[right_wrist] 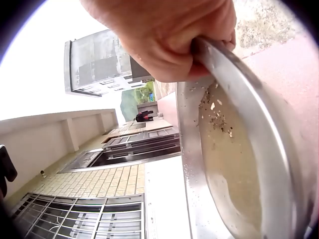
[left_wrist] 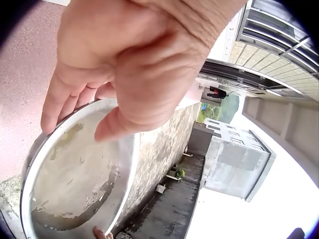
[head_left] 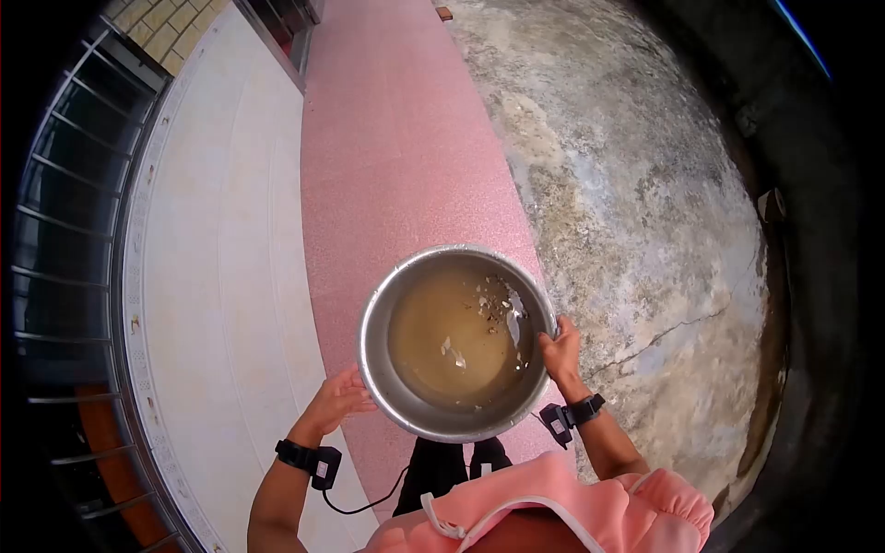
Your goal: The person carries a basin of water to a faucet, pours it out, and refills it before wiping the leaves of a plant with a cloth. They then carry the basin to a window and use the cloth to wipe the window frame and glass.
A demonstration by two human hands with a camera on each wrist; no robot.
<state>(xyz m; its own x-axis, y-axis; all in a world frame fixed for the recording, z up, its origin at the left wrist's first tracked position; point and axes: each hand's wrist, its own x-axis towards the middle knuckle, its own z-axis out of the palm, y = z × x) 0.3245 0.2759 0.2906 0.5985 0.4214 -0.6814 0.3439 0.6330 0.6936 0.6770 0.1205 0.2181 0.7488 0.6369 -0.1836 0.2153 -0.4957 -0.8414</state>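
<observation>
A round metal basin (head_left: 433,422) is held in front of the body, above the pink walkway. Cloudy yellowish-brown water (head_left: 433,313) covers its bottom, with dark and pale bits of debris (head_left: 492,309) gathered toward the far right side. My right hand (head_left: 562,354) grips the right rim, its thumb over the edge and the fingers curled beneath. At the basin's left side, my left hand (head_left: 339,400) has its fingers extended against the outer wall. In the left wrist view the thumb of that left hand (left_wrist: 134,74) overlaps the basin's inside.
The pink walkway (head_left: 396,138) runs forward between a white tiled wall (head_left: 221,276) on the left and stained concrete ground (head_left: 627,203) on the right. A barred window (head_left: 69,240) lies at far left. Each wrist wears a strapped device; a cable (head_left: 369,505) hangs from the left one.
</observation>
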